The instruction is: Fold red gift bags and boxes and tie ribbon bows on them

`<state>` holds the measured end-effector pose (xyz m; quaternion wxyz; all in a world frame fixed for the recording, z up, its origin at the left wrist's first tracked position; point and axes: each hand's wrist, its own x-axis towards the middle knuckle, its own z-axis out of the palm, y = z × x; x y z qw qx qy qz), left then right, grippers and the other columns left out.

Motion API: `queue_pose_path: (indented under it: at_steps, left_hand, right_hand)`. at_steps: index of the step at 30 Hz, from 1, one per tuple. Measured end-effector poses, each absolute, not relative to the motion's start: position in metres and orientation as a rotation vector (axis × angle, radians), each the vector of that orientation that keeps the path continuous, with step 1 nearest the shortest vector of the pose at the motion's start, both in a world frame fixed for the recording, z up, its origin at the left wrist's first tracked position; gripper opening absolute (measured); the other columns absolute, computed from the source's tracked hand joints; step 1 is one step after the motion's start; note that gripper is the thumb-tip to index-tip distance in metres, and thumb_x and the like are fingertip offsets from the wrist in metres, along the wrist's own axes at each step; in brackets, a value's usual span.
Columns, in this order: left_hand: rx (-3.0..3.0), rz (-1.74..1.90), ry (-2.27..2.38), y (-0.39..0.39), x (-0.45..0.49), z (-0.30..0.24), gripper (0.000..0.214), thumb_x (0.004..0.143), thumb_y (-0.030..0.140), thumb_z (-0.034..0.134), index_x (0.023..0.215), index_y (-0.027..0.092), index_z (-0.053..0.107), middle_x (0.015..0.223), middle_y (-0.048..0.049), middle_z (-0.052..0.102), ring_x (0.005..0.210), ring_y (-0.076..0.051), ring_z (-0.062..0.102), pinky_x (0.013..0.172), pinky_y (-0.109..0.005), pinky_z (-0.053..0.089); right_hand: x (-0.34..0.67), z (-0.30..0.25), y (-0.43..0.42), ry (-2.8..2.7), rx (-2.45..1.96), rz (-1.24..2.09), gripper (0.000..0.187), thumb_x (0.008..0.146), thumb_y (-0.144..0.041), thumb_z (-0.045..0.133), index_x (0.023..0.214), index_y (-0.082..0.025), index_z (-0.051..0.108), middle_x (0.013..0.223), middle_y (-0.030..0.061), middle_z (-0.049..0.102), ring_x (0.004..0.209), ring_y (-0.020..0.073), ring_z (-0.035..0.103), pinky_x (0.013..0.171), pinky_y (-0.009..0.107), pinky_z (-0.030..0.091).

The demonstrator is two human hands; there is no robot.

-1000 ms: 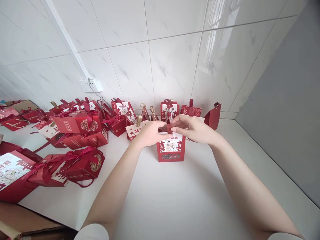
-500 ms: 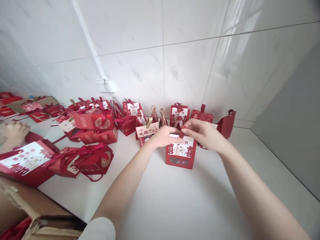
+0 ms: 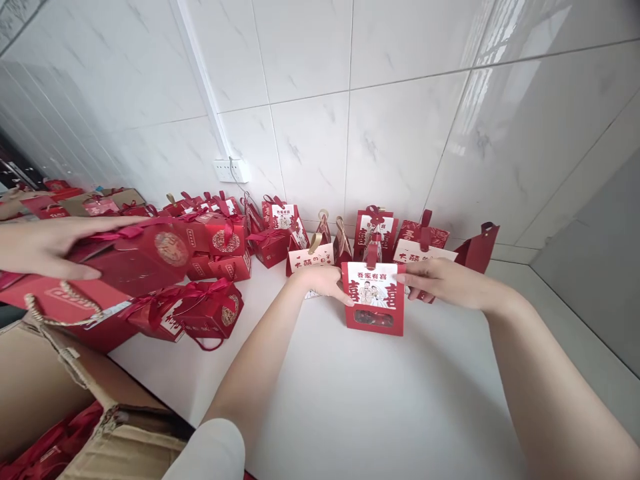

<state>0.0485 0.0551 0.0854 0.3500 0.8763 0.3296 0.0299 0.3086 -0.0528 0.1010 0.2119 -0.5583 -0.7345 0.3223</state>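
Note:
A red gift box [image 3: 375,320] with a white printed front, a small window and a ribbon loop on top stands upright on the white table. My left hand [image 3: 325,283] grips its left side, the thumb on the front edge. Against its right side, my right hand [image 3: 440,280] holds the upper edge with thumb and fingers. Just behind stand similar boxes: a pale-topped box [image 3: 311,257] with a gold ribbon, partly hidden by my left hand, and another pale-topped box [image 3: 425,251] behind my right hand.
Several red boxes [image 3: 217,233] are stacked along the tiled wall to the left. Another person's hand [image 3: 55,247] holds a red box [image 3: 145,257] there. An open cardboard box [image 3: 135,440] sits at the lower left. A grey panel [image 3: 600,267] bounds the right side.
Both my hands have moved from the ribbon at the top down to the box's sides. The other person's hand now holds a red box at the left. The view has shifted slightly left.

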Motion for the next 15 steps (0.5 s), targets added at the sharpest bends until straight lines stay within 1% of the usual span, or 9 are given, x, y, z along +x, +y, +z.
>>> queue_pose_path:
  at_steps: [2,3,4,6,8,9,11,13,15]
  left_hand:
    - [2.233,-0.022,0.795,0.050,0.049,0.092,0.055,0.054,0.046,0.080,0.105,0.028,0.070,0.110,-0.0016,0.070,0.103,-0.026,0.062,0.088,-0.032,0.046]
    - [2.199,-0.041,0.743,0.047,0.050,0.097,0.057,0.057,0.046,0.079,0.110,0.029,0.068,0.115,-0.0010,0.068,0.107,-0.025,0.061,0.090,-0.031,0.046]
    - [2.161,-0.033,0.684,0.043,0.050,0.102,0.058,0.059,0.045,0.078,0.114,0.030,0.066,0.119,-0.0006,0.066,0.110,-0.024,0.060,0.091,-0.031,0.045]
    - [2.080,0.000,0.593,0.034,0.052,0.113,0.059,0.061,0.042,0.078,0.118,0.030,0.064,0.123,-0.0005,0.064,0.112,-0.023,0.059,0.092,-0.030,0.046]
    - [2.017,0.058,0.581,0.027,0.055,0.121,0.056,0.065,0.042,0.076,0.118,0.027,0.064,0.122,-0.0032,0.064,0.112,-0.024,0.060,0.090,-0.031,0.048]
    - [1.990,0.104,0.600,0.023,0.057,0.124,0.055,0.069,0.044,0.074,0.119,0.026,0.063,0.122,-0.0053,0.064,0.111,-0.024,0.060,0.087,-0.031,0.050]
    - [1.917,0.210,0.622,0.017,0.060,0.127,0.056,0.076,0.047,0.067,0.126,0.025,0.057,0.128,-0.0090,0.059,0.113,-0.025,0.059,0.084,-0.033,0.051]
    - [1.831,0.259,0.594,0.012,0.064,0.126,0.060,0.079,0.048,0.064,0.134,0.030,0.049,0.139,-0.0093,0.050,0.119,-0.025,0.055,0.083,-0.034,0.053]
    - [1.753,0.244,0.553,0.009,0.068,0.124,0.067,0.077,0.045,0.068,0.138,0.034,0.043,0.145,-0.0079,0.042,0.124,-0.027,0.051,0.083,-0.035,0.054]
  right_hand:
    - [0.310,0.102,-0.052,-1.961,-1.487,0.963,0.044,0.086,-0.060,0.049,0.101,-0.024,0.067,0.088,0.0061,0.069,0.065,0.0186,0.064,0.053,0.030,0.052]
    - [0.310,0.103,-0.052,-1.939,-1.457,0.986,0.045,0.086,-0.060,0.049,0.103,-0.023,0.066,0.088,0.0062,0.069,0.065,0.0181,0.063,0.054,0.030,0.052]
    - [0.310,0.106,-0.053,-1.919,-1.426,0.995,0.044,0.085,-0.060,0.050,0.101,-0.023,0.067,0.085,0.0057,0.068,0.064,0.0174,0.062,0.055,0.030,0.051]
    - [0.309,0.111,-0.057,-1.844,-1.367,0.974,0.040,0.084,-0.059,0.053,0.088,-0.022,0.067,0.078,0.0038,0.066,0.061,0.0155,0.058,0.054,0.029,0.048]
    - [0.307,0.117,-0.060,-1.679,-1.331,0.906,0.039,0.084,-0.059,0.054,0.080,-0.022,0.065,0.072,0.0028,0.064,0.057,0.0148,0.055,0.049,0.028,0.044]
    - [0.306,0.118,-0.061,-1.572,-1.322,0.856,0.039,0.084,-0.059,0.053,0.080,-0.022,0.064,0.071,0.0029,0.063,0.056,0.0152,0.054,0.047,0.028,0.041]
    - [0.306,0.120,-0.062,-1.364,-1.311,0.726,0.040,0.084,-0.060,0.051,0.085,-0.022,0.064,0.070,0.0037,0.063,0.054,0.0175,0.055,0.043,0.029,0.039]
    - [0.307,0.121,-0.061,-1.217,-1.285,0.580,0.041,0.084,-0.061,0.049,0.090,-0.023,0.064,0.072,0.0048,0.063,0.057,0.0205,0.058,0.044,0.032,0.040]
    - [0.308,0.121,-0.059,-1.156,-1.262,0.481,0.044,0.084,-0.062,0.046,0.095,-0.024,0.065,0.078,0.0061,0.065,0.064,0.0233,0.061,0.048,0.034,0.044]
